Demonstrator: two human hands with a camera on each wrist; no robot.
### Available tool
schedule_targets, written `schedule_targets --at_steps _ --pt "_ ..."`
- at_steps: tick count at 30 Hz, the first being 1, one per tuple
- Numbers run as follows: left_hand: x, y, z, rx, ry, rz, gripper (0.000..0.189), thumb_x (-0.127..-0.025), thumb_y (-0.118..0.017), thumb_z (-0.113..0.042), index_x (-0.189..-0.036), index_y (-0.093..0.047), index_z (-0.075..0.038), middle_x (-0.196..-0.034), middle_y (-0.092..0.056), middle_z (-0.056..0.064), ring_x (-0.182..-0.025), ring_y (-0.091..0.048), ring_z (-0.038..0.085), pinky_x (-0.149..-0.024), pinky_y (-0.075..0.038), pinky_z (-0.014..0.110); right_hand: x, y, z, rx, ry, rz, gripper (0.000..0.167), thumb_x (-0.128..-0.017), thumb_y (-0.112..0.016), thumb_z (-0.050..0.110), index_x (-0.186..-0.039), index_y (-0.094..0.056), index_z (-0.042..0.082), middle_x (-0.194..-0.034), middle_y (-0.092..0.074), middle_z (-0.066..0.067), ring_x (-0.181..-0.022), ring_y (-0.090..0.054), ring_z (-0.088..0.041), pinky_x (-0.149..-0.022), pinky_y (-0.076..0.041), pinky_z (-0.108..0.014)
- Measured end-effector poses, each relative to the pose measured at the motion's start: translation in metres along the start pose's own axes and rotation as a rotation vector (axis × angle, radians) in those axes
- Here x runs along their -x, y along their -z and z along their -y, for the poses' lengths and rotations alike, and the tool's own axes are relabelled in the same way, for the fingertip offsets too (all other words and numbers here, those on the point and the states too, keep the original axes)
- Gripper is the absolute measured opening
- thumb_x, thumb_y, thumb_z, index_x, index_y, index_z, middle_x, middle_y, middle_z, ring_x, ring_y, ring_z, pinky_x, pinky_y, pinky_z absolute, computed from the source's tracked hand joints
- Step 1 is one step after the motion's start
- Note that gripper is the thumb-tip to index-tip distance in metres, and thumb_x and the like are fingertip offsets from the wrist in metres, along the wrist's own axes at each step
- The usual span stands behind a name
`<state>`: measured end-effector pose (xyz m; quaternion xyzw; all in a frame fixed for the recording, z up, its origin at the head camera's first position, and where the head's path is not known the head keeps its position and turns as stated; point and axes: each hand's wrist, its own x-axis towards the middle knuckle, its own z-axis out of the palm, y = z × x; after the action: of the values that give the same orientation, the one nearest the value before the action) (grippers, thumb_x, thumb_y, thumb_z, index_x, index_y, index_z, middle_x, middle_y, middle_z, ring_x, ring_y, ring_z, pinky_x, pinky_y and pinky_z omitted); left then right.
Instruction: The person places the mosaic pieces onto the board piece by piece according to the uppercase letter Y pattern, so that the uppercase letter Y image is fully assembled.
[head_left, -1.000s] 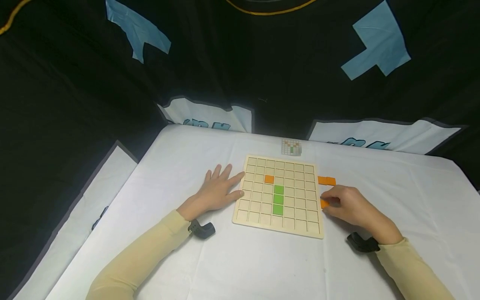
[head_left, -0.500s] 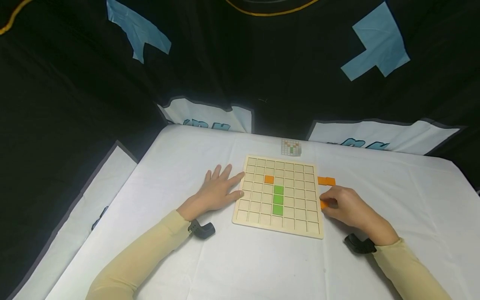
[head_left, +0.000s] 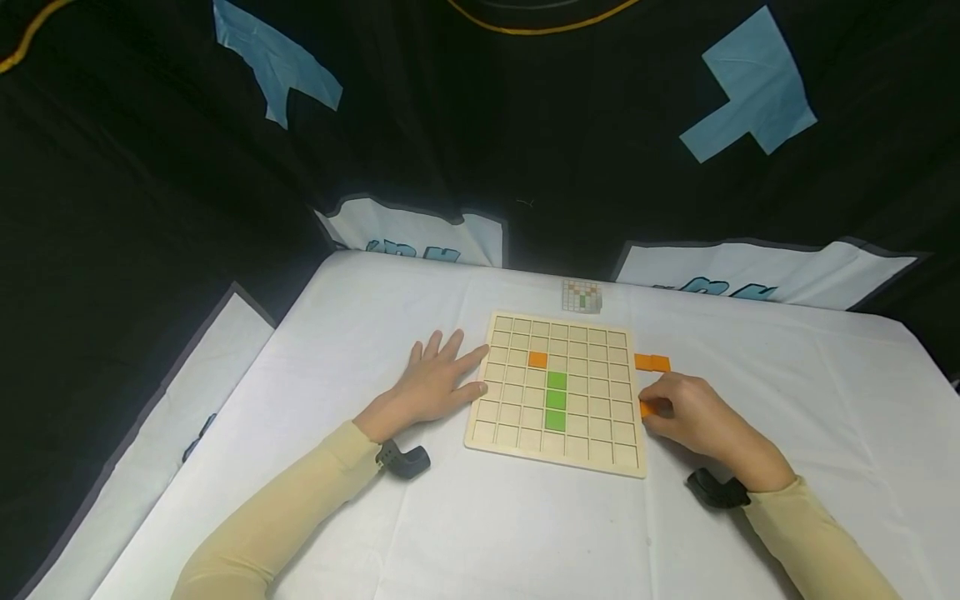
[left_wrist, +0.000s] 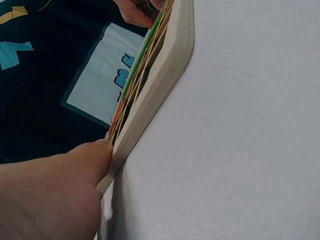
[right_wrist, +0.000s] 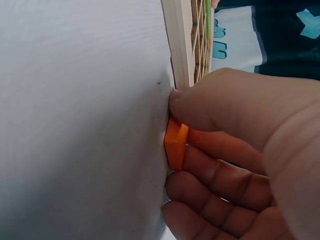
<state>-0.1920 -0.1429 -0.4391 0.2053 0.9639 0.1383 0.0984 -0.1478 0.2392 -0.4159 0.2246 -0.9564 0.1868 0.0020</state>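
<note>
A pale wooden grid board [head_left: 517,437] lies on the white cloth. Set in its cells are an orange square tile [head_left: 537,359] and a column of three green tiles [head_left: 556,400]. Fingers spread, the left hand [head_left: 427,387] rests flat on the cloth, with thumb and forefinger touching the board's left edge. Beside the right edge, the right hand [head_left: 693,412] pinches an orange tile [right_wrist: 175,145] between thumb and fingers, low at the cloth. Just beyond that hand lie more orange tiles [head_left: 652,362], end to end against the board.
Behind the board lies a small card [head_left: 582,297] printed with a coloured grid pattern. A black curtain [head_left: 480,125] with blue tape pieces [head_left: 757,83] hangs behind the table. White cloth [head_left: 510,533] covers the tabletop in front of the board.
The right wrist has shifted slightly left, and the pinched orange tile stays beside the board's edge. The left hand has not moved.
</note>
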Motion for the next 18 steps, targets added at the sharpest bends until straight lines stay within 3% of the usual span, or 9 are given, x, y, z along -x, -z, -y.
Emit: schedule_targets --at_steps 18 --pt "0.0028 0.0018 -0.0017 0.021 -0.006 -0.010 0.066 -0.104 -0.047 -0.053 -0.162 -0.032 -0.026 -0.170 -0.013 0.024 -0.155 -0.005 0.055 -0.122 -0.005 0.074 -0.0005 -0.0003 -0.0025 -0.010 0.003 -0.012 0.020 -0.078 -0.077 0.000 -0.097 -0.078 0.001 -0.087 -0.072 -0.002 -0.075 -0.052 -0.011 -0.068 -0.048 -0.027"
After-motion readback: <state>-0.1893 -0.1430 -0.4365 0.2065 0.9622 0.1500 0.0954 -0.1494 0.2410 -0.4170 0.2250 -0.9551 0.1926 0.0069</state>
